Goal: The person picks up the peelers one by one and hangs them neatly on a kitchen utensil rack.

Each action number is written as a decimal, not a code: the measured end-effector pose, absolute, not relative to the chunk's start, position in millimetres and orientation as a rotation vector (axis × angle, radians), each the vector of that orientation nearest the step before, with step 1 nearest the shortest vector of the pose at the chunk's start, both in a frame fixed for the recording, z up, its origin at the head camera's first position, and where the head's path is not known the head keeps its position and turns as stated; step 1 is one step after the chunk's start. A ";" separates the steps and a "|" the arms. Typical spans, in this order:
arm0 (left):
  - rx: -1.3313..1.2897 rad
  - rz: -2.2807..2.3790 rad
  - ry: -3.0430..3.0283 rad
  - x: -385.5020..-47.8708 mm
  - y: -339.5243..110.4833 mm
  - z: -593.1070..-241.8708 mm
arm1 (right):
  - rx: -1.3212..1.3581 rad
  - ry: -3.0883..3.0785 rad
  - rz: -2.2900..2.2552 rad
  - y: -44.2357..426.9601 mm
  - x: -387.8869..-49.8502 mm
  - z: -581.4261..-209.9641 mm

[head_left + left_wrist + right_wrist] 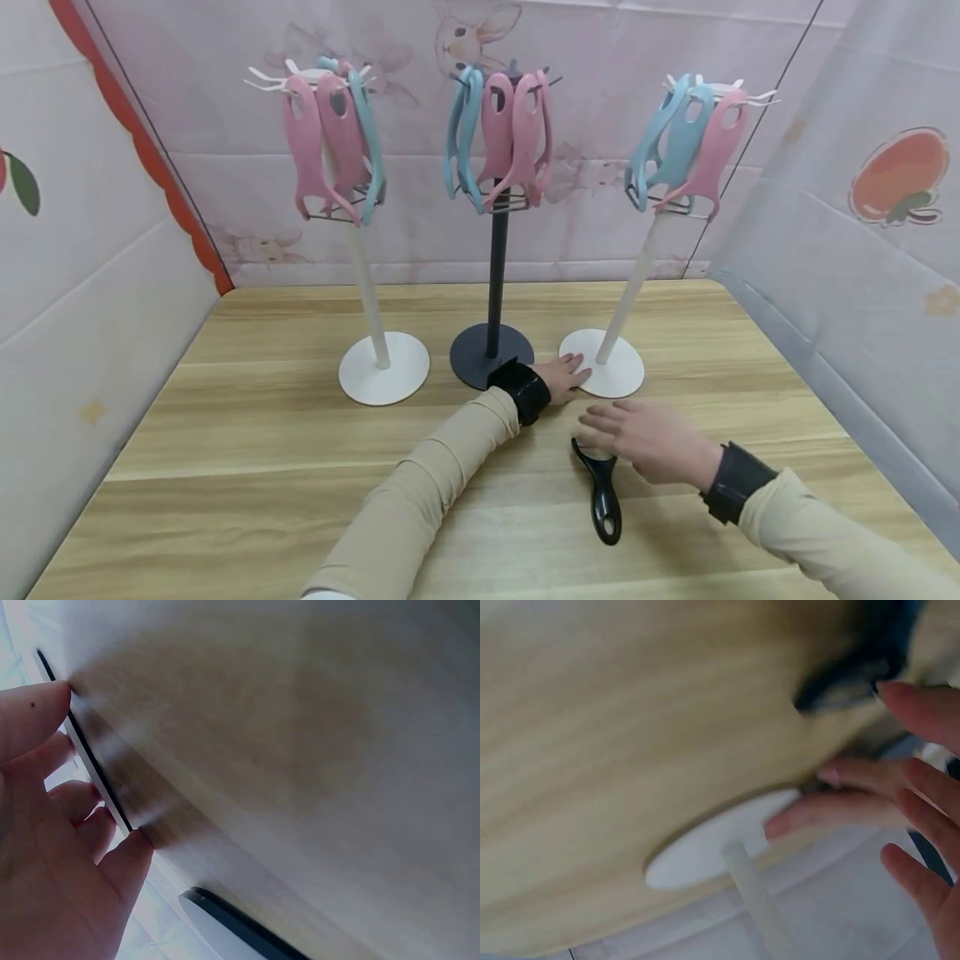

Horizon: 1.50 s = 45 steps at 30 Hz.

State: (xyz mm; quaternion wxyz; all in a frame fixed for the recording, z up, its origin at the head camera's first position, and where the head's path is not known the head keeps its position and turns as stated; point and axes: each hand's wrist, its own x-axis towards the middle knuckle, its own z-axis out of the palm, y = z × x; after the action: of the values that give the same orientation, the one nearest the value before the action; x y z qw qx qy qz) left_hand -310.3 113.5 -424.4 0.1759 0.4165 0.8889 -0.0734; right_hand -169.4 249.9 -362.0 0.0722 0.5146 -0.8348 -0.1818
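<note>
My left hand (562, 379) lies low at the near left edge of the right white stand's round base (621, 379). In the left wrist view its thumb and fingertips touch along the rim of that base (101, 776). My right hand (663, 442), fingers extended and holding nothing, hovers over the blade end of a black Y-shaped peeler (604, 496) that lies on the wooden table. The right wrist view shows this peeler blurred near the thumb, with the white base (697, 855) beyond the fingers. Pink peelers (727, 142) and blue peelers (688, 133) hang from the right stand.
A black stand (497, 267) rises in the middle and another white stand (367, 292) to its left, each hung with several pink and blue peelers. The wooden table (247, 467) is bordered by patterned cloth walls (847, 292) at the back and sides.
</note>
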 end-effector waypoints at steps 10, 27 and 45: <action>1.213 -0.207 2.533 -293.9 104.7 -406.8 | 1.699 -2.210 -0.599 243.2 -163.6 -398.1; 1.167 -0.186 2.532 -302.4 109.1 -417.5 | 1.663 -2.219 -0.208 253.6 -167.8 -391.3; 1.237 -0.245 2.526 -306.7 110.9 -422.7 | 0.946 -2.184 0.623 302.3 -189.8 -323.3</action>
State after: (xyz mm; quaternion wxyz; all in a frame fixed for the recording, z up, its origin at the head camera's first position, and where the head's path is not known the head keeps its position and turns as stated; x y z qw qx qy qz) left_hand -306.7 110.9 -422.7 0.1586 0.4325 0.8834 -0.0857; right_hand -189.8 302.3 -323.3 0.3341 0.3625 -0.8367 0.2388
